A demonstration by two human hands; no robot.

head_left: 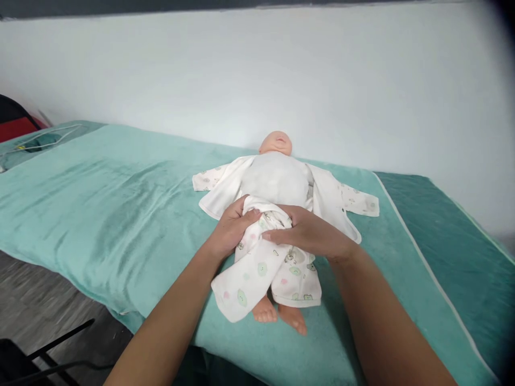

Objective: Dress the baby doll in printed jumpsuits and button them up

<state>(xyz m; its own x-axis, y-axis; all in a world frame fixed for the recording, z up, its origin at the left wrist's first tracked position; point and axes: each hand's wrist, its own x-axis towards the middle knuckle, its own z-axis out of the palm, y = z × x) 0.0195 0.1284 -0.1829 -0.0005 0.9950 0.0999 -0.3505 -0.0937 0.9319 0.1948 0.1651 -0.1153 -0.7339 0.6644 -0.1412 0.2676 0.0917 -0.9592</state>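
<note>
Clock centred on the patterned trousers [257, 265], which lie over the lower body of the doll [276, 177]. Far left, near 10 o'clock: a red-and-black object [18, 128], partly out of view, and a loop of pale cord [66, 131] at the edge of the green cover [132, 198]. Near 8 o'clock, a black frame [60, 338] stands off the cover, out of the work area. At 10 o'clock, the white jacket [229, 187] spreads open, one patterned sleeve [207, 179] flung outward; this splay leaves the torso front uncovered and presumably keeps the panels away from the waist. At 9 o'clock, the left hand [233, 228] pinches the bunched waistband, thumb in front; the hold seems meant to keep the gathered edge from slipping. Centre: one trouser leg slants to 7 o'clock, lying flat, so it looks unfilled. At 12 o'clock, the head [277, 142] lies near the pale wall [277, 69]; at 6 o'clock, the feet [279, 315] show below the fabric, soles not visible. Whether the legs run through the trousers: cannot tell. At 3 o'clock, the right hand [303, 230] grips the same bunch, thumb across the front, likely so that the opening is controlled from both sides. Beyond, between 2 and 3 o'clock, the other sleeve [360, 201]; furthest right, a darker green cloth [438, 230].
</note>
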